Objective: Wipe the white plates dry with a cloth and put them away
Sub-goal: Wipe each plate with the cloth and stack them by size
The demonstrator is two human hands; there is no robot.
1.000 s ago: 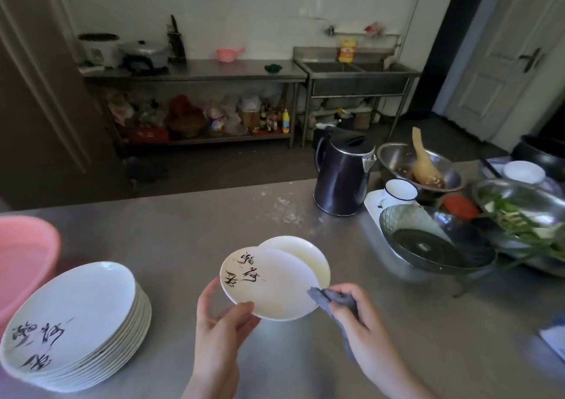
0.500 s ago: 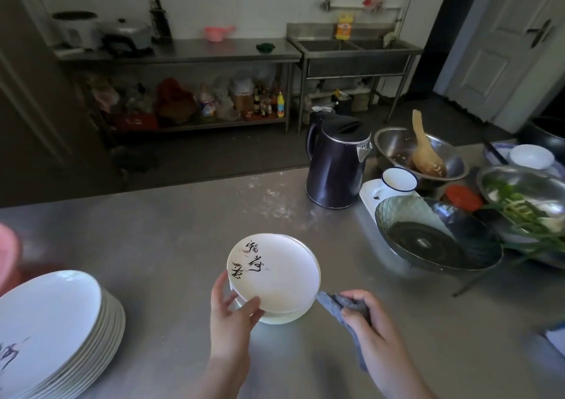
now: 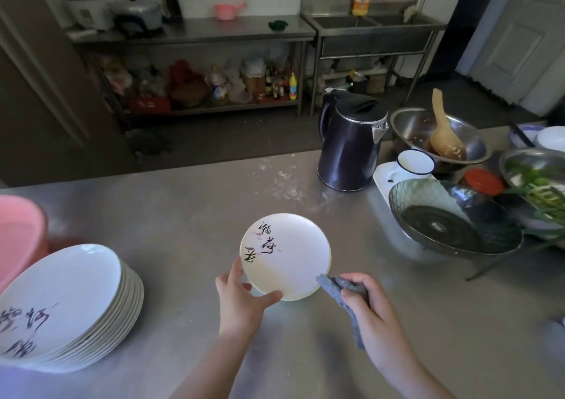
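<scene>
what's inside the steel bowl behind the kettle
A wooden spoon leans in the steel bowl, with brownish food scraps along the bottom. A white cup in front covers the bowl's near wall, and the spoon hides what lies beneath it.

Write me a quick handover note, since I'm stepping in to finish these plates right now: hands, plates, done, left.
Left hand grips the small white plate by its near rim, above the steel counter.
Right hand holds the grey cloth at the plate's right edge.
Stack of white plates sits at the left, beside the pink basin.
Done: cannot tell which plates are dry.
Left: wipe this plate, then put it away.
</scene>
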